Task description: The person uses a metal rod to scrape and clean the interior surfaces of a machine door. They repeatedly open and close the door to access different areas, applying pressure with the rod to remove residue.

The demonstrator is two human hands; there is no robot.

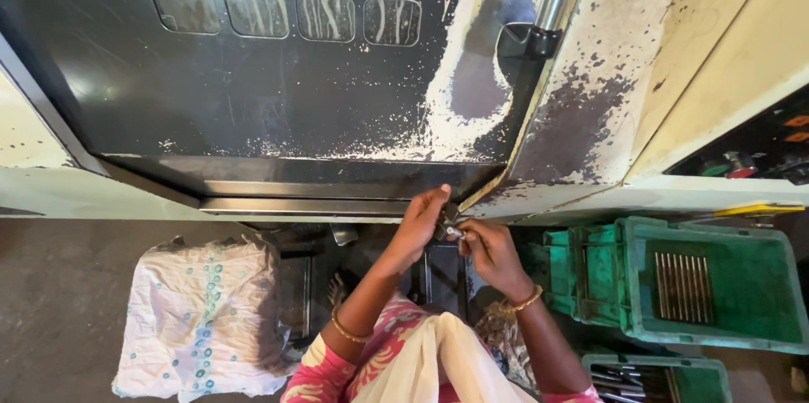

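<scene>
We bring both hands together at the lower edge of the big worn machine door of dark scratched glass and cream-painted metal [278,91]. Our left hand [419,222] pinches a small silvery metal piece [449,226] from above, and our right hand [487,247] pinches its other end from below. The piece sits between the fingertips, just under the door frame. We judge this a fitting or checking step; the next move seems to call for a steady, fine grip. A green plastic crate [742,319] with thin metal rods [684,285] stands to the right.
</scene>
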